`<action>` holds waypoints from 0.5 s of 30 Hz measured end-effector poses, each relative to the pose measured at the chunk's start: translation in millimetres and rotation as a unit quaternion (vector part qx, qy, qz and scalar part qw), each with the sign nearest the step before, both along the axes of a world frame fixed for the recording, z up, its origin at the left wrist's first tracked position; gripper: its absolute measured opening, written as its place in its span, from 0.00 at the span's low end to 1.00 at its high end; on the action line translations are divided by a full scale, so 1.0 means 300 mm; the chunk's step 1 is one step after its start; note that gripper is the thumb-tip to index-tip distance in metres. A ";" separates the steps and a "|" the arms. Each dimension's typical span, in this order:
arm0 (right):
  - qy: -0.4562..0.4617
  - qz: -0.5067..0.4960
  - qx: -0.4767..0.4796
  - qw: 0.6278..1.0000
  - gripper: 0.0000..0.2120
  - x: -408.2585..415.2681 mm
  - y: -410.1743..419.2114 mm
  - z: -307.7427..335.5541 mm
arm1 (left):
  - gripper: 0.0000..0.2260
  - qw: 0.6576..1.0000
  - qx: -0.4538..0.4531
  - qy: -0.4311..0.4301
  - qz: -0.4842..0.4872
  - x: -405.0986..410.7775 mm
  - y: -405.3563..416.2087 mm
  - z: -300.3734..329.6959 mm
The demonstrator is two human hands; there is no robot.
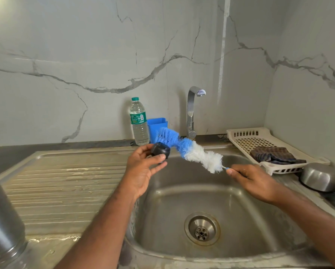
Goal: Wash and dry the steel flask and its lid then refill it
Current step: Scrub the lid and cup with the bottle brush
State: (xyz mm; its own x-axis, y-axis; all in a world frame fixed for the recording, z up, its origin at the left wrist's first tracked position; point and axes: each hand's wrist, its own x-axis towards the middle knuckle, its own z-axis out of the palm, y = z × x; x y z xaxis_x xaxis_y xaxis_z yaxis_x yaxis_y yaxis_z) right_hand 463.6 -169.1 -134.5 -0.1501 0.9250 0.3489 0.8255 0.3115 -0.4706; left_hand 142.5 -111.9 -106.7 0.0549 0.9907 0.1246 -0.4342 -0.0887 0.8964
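The black lid (160,151) is up over the back-left corner of the sink (240,247), pinched between the thumb and fingers of the left hand (143,169), palm turned toward the camera. Right beside it comes the bottle brush (190,150), blue bristles at the far end, white toward the handle, and the blue tip sits just behind the lid; whether bristles touch it is hard to tell. The right hand (254,179) grips the brush's thin handle, and the fingers curl so tightly round it that only a short blue stub shows.

The steel flask (3,216) stands at the far left on the drainboard (61,183), and it is cut off by the frame edge: only a slice of its brushed wall and base rim is in view, blurred from being so close.

Outward now. A chrome tap (191,111) rises behind the basin, spout pointing right. Left of it a blue plastic holder (157,126) stands against the wall, partly hidden by the brush, with a clear water bottle (138,123), green cap, just beside it. On the right, a cream perforated tray (246,136) holds a dark checked cloth (275,155), and an upturned steel bowl (318,176) sits near the tray's front corner. The basin is stained steel with a round drain (201,228) at its bottom. White marble-look walls with grey veins meet in a corner at the right.
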 end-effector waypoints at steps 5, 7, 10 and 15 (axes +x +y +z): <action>0.001 0.011 -0.001 1.000 0.20 0.017 -0.013 0.002 | 0.23 0.998 0.010 0.030 0.051 -0.036 0.022 -0.014; -0.008 0.014 -0.001 1.000 0.22 -0.011 -0.004 0.001 | 0.25 0.995 0.023 0.082 0.047 -0.006 0.015 -0.023; -0.008 0.020 0.007 1.000 0.23 -0.026 0.006 -0.004 | 0.23 0.993 0.034 0.101 0.049 0.014 0.009 -0.031; 0.007 0.012 -0.004 1.000 0.21 0.017 -0.009 0.002 | 0.19 0.994 0.031 0.061 0.085 -0.027 0.024 -0.019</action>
